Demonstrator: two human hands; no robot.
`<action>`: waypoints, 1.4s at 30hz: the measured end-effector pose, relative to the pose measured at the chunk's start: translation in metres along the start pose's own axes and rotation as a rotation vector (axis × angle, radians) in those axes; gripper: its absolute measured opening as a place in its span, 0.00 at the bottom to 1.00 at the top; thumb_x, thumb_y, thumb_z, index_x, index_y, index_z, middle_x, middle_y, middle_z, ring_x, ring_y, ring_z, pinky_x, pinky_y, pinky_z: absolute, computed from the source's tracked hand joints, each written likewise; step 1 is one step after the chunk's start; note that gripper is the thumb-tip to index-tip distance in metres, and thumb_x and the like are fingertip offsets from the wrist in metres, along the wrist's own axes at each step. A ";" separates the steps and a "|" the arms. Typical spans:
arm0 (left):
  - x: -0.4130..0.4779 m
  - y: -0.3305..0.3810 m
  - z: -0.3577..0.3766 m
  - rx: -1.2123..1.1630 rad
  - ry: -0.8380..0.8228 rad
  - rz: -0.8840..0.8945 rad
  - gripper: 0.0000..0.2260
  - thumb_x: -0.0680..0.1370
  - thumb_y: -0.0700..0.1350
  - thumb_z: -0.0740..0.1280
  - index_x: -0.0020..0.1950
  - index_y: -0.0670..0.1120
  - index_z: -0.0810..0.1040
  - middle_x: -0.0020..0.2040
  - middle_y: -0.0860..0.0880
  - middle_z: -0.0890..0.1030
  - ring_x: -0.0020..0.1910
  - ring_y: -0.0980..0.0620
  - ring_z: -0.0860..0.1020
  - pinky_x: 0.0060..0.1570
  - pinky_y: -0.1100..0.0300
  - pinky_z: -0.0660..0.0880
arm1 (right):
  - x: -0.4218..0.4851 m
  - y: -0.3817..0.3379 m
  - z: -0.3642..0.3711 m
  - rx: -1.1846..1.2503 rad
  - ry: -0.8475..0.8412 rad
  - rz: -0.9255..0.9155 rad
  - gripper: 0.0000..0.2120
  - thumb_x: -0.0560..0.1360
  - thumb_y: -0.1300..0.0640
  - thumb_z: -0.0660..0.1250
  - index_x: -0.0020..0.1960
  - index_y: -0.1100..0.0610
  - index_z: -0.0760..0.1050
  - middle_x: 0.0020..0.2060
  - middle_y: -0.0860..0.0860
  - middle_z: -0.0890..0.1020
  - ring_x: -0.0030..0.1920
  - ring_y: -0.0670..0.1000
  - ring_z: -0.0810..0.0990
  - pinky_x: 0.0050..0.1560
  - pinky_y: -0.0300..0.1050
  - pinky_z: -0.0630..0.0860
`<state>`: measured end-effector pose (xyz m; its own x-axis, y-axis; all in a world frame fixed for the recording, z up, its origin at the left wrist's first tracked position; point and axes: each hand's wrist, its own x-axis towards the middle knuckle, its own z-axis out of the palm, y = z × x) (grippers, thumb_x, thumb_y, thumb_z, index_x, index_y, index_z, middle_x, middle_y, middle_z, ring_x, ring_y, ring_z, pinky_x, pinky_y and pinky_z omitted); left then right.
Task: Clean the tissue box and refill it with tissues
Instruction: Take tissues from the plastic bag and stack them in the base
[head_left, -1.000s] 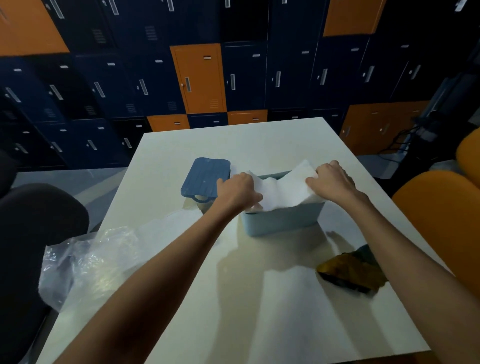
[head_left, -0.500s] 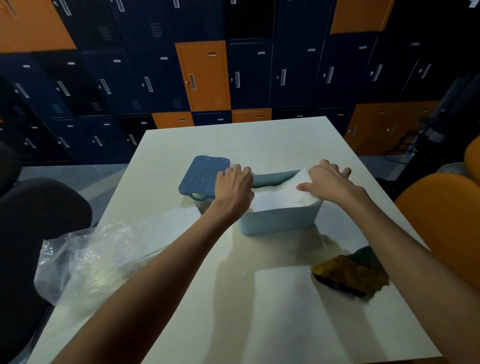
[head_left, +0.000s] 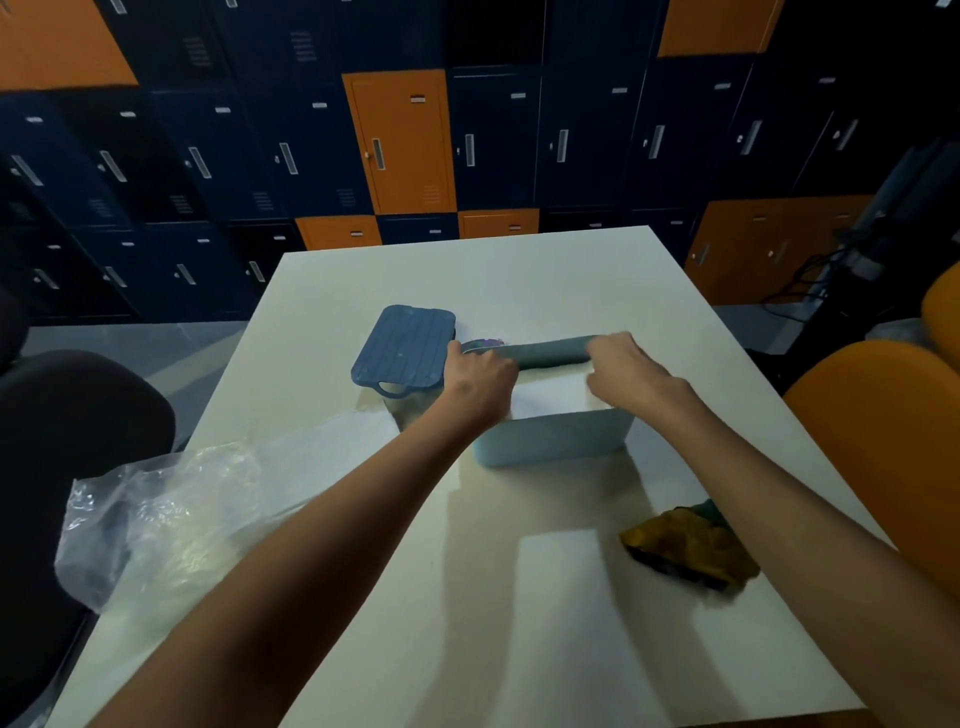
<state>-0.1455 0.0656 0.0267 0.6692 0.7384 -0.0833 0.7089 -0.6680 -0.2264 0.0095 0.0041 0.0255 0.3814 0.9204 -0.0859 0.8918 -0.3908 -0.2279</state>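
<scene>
Head view, mid-frame: left hand (head_left: 480, 379) and right hand (head_left: 631, 371) curl fingers onto the tissues (head_left: 550, 397) in the box (head_left: 556, 441). Pinching or just pressing, can't tell. The lid (head_left: 402, 345) sits just left.

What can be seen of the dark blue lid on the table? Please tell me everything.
The lid is dark blue, rectangular with rounded corners, seemingly plastic, with parallel ridges and a small loop on its near edge. It is off the tissue box, lying just left of it, slightly tilted. The left hand is beside its right edge; whether they touch I cannot tell.
</scene>
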 end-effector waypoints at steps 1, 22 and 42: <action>0.001 0.000 0.001 0.012 -0.003 -0.005 0.04 0.77 0.41 0.64 0.49 0.47 0.77 0.49 0.48 0.81 0.49 0.48 0.77 0.58 0.50 0.62 | 0.000 -0.001 0.002 -0.034 -0.072 0.026 0.09 0.74 0.72 0.57 0.50 0.68 0.74 0.48 0.60 0.73 0.31 0.52 0.68 0.29 0.43 0.67; -0.088 -0.132 0.037 -0.528 0.418 -0.324 0.08 0.78 0.50 0.64 0.54 0.52 0.79 0.52 0.51 0.81 0.50 0.47 0.78 0.53 0.51 0.66 | -0.015 -0.103 -0.038 0.511 -0.142 -0.227 0.13 0.75 0.56 0.68 0.59 0.55 0.79 0.46 0.54 0.83 0.42 0.53 0.82 0.50 0.48 0.81; -0.151 -0.179 0.164 -0.498 0.041 -0.237 0.54 0.59 0.81 0.50 0.78 0.51 0.47 0.76 0.51 0.56 0.75 0.48 0.55 0.70 0.38 0.50 | -0.060 -0.211 0.105 0.300 -0.089 0.031 0.10 0.76 0.55 0.62 0.52 0.61 0.72 0.49 0.55 0.76 0.50 0.58 0.76 0.42 0.46 0.70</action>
<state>-0.4098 0.0893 -0.0792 0.4798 0.8762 -0.0455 0.8541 -0.4546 0.2529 -0.2269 0.0326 -0.0234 0.3726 0.9106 -0.1789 0.7636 -0.4104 -0.4986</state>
